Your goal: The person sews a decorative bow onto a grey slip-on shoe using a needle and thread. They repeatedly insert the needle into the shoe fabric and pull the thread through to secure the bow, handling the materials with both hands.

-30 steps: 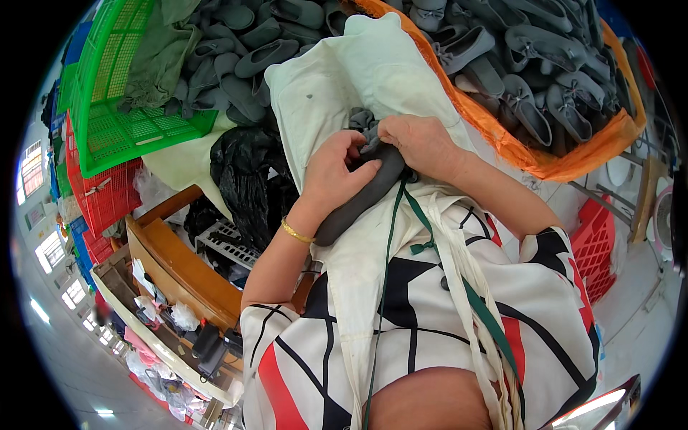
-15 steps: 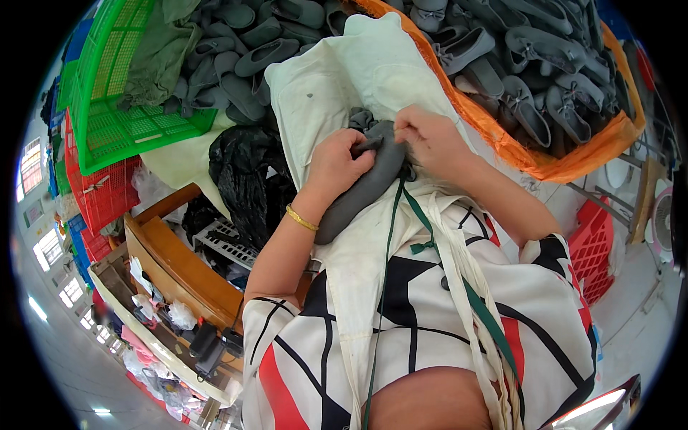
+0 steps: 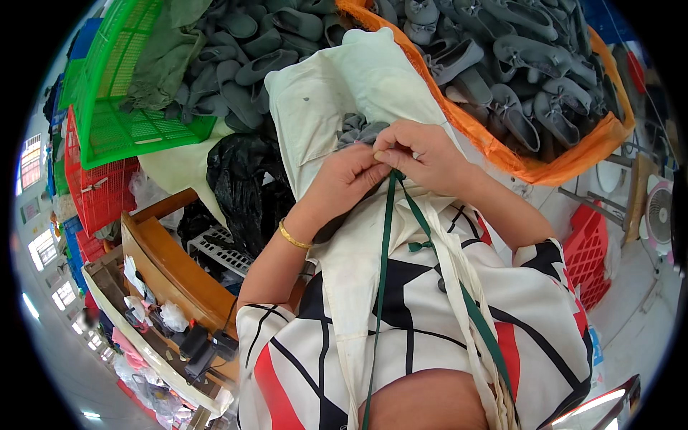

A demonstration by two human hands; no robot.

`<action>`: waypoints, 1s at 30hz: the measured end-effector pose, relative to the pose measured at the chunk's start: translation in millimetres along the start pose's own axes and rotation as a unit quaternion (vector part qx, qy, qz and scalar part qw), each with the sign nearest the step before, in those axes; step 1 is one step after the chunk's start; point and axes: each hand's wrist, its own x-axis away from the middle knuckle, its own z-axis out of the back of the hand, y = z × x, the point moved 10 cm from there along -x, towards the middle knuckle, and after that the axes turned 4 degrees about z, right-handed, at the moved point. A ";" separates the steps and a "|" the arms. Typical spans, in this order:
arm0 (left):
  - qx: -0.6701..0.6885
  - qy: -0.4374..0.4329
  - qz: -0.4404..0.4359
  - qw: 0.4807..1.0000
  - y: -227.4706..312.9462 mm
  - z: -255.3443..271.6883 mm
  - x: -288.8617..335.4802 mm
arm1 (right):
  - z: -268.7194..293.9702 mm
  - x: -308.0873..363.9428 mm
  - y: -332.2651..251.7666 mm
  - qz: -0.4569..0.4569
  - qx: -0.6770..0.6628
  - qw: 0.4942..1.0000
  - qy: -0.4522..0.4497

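Grey shoe (image 3: pixel 330 229) — mostly hidden — apparently slants lengthwise toward upper right.

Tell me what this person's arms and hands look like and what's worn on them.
The left hand and right hand are bare, without gloves. A thin gold-coloured bracelet circles the left wrist; none shows on the right. Both forearms are uncovered below short white sleeves patterned with black.

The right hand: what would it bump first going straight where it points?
Probably the left hand. The right hand points toward it, and they look very close, though depth is unclear.
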 end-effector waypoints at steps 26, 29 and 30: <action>-0.112 0.050 -0.084 0.989 14.4 -8.9 34.4 | 17.0 65.3 42.8 -0.250 0.230 0.935 -0.100; -0.113 0.051 -0.086 0.989 15.5 -7.8 33.2 | -1.6 45.8 28.3 -0.125 0.285 0.946 -0.085; -0.115 0.051 -0.085 0.988 15.5 -7.2 32.8 | -7.3 39.9 22.3 -0.059 0.303 0.948 -0.074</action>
